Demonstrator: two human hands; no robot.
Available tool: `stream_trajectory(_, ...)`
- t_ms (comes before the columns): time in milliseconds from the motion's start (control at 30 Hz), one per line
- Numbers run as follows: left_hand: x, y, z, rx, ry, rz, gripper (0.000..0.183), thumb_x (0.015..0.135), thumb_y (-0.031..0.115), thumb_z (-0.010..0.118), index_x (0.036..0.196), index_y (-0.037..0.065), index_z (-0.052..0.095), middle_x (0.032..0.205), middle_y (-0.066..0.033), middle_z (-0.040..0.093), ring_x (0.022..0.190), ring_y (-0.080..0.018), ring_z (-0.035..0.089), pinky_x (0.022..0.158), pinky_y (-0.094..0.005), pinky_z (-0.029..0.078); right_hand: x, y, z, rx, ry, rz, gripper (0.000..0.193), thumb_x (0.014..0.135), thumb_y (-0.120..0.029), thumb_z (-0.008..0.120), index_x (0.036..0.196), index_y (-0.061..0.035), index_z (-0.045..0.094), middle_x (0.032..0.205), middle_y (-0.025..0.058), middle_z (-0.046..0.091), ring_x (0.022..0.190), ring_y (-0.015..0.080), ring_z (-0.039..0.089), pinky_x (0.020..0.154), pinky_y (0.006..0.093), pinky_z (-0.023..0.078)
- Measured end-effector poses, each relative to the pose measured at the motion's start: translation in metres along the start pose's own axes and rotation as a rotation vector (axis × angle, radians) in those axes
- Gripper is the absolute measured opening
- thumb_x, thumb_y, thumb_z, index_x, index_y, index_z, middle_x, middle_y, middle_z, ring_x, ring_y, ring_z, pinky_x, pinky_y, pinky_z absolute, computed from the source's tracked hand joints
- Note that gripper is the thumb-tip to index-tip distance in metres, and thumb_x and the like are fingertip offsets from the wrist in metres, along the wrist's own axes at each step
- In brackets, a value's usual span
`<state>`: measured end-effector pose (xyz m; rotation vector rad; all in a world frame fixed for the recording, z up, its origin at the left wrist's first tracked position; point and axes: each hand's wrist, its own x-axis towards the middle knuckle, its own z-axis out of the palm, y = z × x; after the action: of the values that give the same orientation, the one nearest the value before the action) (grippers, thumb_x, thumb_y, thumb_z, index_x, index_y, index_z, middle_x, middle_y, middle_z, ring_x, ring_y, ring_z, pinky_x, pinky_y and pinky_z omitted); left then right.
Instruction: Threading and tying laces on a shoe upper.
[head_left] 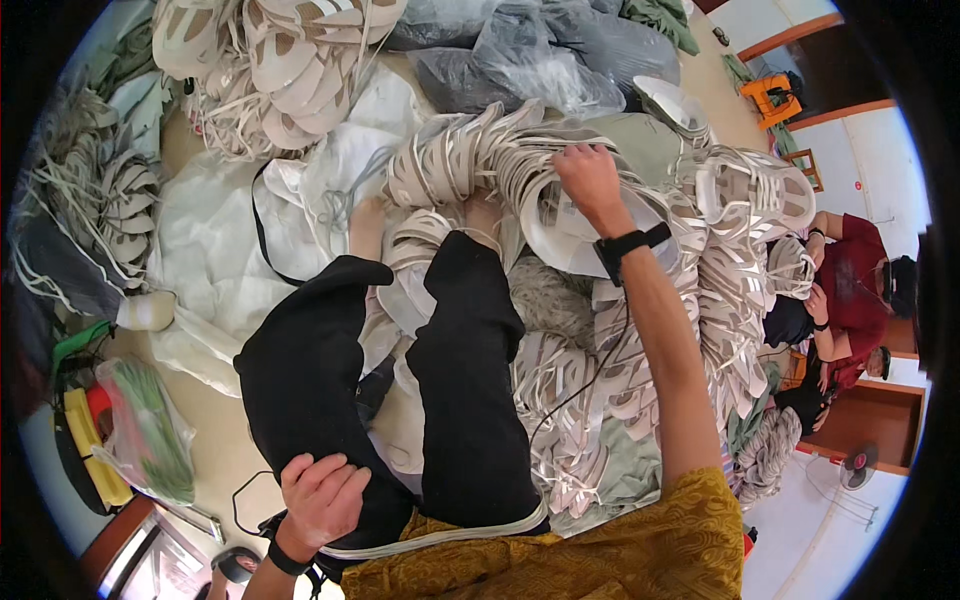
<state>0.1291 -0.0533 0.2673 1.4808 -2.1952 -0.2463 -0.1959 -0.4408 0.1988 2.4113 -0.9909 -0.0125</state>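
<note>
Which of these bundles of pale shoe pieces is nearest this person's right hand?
The arched row in the upper middle: the right hand is at its right end. The bundles at the upper left and far left lie farther off.

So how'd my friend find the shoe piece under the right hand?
Start at the black trousers. Up and right, find the right hand over the beige shoe uppers. The shoe piece just below it shows a broad pale curve; its left neighbours are packed edge-on.

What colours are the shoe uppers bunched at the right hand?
The shoe uppers are off-white and beige, best seen in the head view.
</note>
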Motion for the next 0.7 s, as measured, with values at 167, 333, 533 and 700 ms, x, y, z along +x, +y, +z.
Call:
stream_trajectory(167, 0.004, -0.003, 0.0, -0.045, -0.008, 0.02, 0.023, 0.061, 0.005, 0.059, 0.082, 0.011, 0.064, 0.08, -0.0012, 0.059, 0.086, -0.0174, 0.054, 0.085, -0.0368, 0.034, -0.016, 0.002, 0.014, 0.089, 0.074, 0.021, 0.005, 0.07, -0.011, 0.052, 0.073, -0.0131, 0.056, 0.071, 0.0014, 0.052, 0.077, 0.0189, 0.052, 0.063, 0.0337, 0.038)
stream_trajectory(333, 0.0, 0.004, 0.004, -0.078, 0.009, 0.002, 0.026, 0.059, 0.002, 0.06, 0.084, 0.009, 0.063, 0.08, -0.003, 0.059, 0.086, -0.0205, 0.054, 0.085, -0.0397, 0.035, -0.019, -0.007, 0.002, 0.142, 0.012, 0.0, 0.01, 0.073, -0.011, 0.051, 0.08, -0.012, 0.056, 0.074, 0.0025, 0.052, 0.079, 0.02, 0.052, 0.067, 0.0346, 0.038)
stream_trajectory(533, 0.001, 0.003, 0.006, -0.064, 0.059, 0.057, 0.027, 0.06, 0.003, 0.06, 0.087, 0.009, 0.062, 0.081, -0.0032, 0.058, 0.088, -0.0203, 0.054, 0.085, -0.0397, 0.035, -0.045, 0.005, -0.028, 0.15, 0.056, 0.066, 0.029, 0.072, -0.005, 0.05, 0.099, -0.0116, 0.055, 0.088, 0.0036, 0.057, 0.09, 0.0203, 0.051, 0.074, 0.0354, 0.037)
stream_trajectory(700, -0.003, 0.007, 0.004, -0.048, 0.069, 0.03, 0.028, 0.06, 0.0, 0.06, 0.087, 0.008, 0.06, 0.079, -0.005, 0.057, 0.088, -0.0233, 0.053, 0.084, -0.0427, 0.036, -0.082, 0.024, -0.04, 0.155, -0.031, 0.286, 0.03, 0.071, -0.006, 0.051, 0.101, -0.0115, 0.055, 0.093, 0.0049, 0.058, 0.092, 0.0217, 0.052, 0.076, 0.0393, 0.037)
